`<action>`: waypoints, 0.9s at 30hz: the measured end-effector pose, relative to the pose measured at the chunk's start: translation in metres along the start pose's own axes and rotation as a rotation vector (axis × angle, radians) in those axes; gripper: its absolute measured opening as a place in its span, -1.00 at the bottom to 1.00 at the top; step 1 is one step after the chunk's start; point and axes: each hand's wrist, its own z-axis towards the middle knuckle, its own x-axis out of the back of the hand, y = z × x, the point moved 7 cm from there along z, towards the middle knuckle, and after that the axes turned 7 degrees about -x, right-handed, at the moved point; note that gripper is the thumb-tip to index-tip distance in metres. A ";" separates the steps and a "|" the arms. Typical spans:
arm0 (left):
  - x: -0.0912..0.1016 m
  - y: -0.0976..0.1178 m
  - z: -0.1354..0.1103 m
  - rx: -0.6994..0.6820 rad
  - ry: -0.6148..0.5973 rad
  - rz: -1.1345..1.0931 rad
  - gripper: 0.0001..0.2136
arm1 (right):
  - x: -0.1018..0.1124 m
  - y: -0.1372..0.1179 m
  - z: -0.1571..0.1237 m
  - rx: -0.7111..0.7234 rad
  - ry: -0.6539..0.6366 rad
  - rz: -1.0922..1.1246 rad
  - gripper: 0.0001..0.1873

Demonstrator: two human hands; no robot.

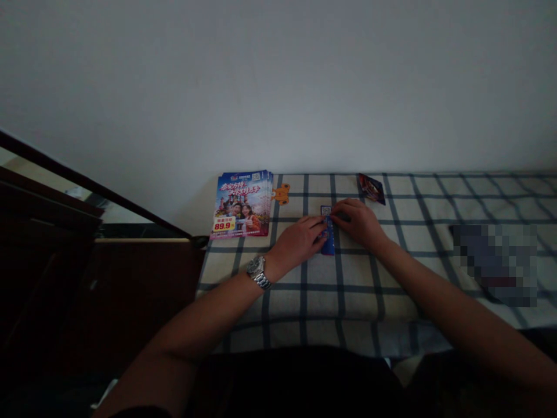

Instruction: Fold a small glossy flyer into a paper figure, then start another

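Note:
A narrow folded flyer (329,246), blue with a QR code at its top, lies on the checked cloth between my hands. My left hand (300,239), with a metal watch on its wrist, rests on the flyer from the left. Its fingers reach across the paper, slightly apart. At the flyer's upper right edge, my right hand (357,222) has its thumb and fingertips pinched together on the paper. To the left sits a stack of printed flyers (242,203). A small dark folded paper piece (371,189) stands beyond my right hand.
The checked cloth (282,307) spreads over the surface up to a white wall (304,87). At the right lies a pixelated dark object (491,264). Dark wooden furniture (139,290) and a slanting dark bar (100,188) are at the left.

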 end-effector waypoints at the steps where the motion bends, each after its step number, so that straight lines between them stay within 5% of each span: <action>1: 0.000 0.000 0.000 -0.003 0.000 0.000 -0.69 | 0.000 0.000 -0.001 0.003 0.000 0.004 -0.93; 27: -0.003 -0.002 -0.002 -0.011 0.002 0.013 -0.69 | -0.003 -0.005 -0.041 0.060 -0.032 -0.016 -0.55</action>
